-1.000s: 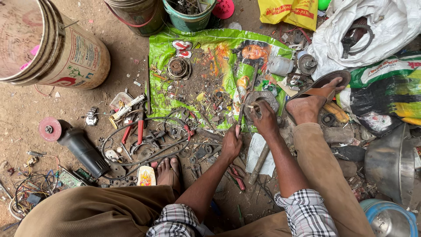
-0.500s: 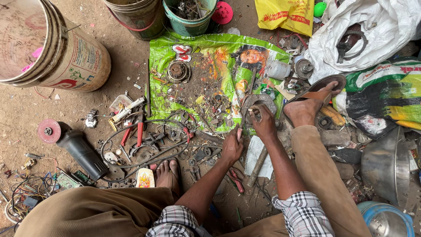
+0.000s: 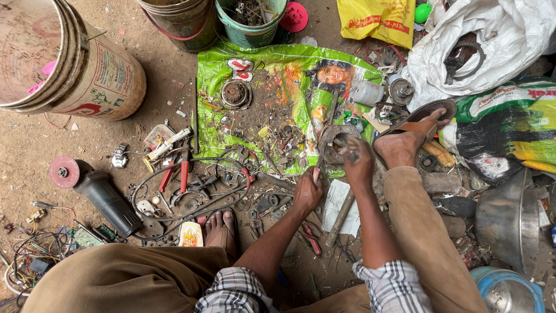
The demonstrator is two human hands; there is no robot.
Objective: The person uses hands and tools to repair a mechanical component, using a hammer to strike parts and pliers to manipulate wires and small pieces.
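1. Near the centre of my view, at the lower edge of the green printed sack (image 3: 260,64) spread on the dirt floor, a round rusty metal part (image 3: 335,145) lies between the two hands; the right foot in a brown sandal (image 3: 418,119) rests at its 3 o'clock.
2. As I judge it, the thin tool could skid off the part's rim and jab the right hand (image 3: 356,165) or the bare toes, because the part sits loose on slick plastic over uneven ground.
3. Small scrap litters the sack at the part's 9 o'clock; a slip could scatter it, or flick grit up toward the face.
4. My left hand (image 3: 307,191) is closed in a fist around a slim dark rod-like tool (image 3: 325,136) that runs up toward 12 o'clock, past the part's left side.
5. My right hand is curled narrow, fingertips pinched on the top of the part; I cannot tell whether they hold a small piece or only steady it.
6. At 8 o'clock from the hands lie red-handled pliers (image 3: 182,174) and a looped black cable (image 3: 191,211); farther left, an angle grinder (image 3: 98,194) with a red disc. The cable could snag the left foot (image 3: 220,229).
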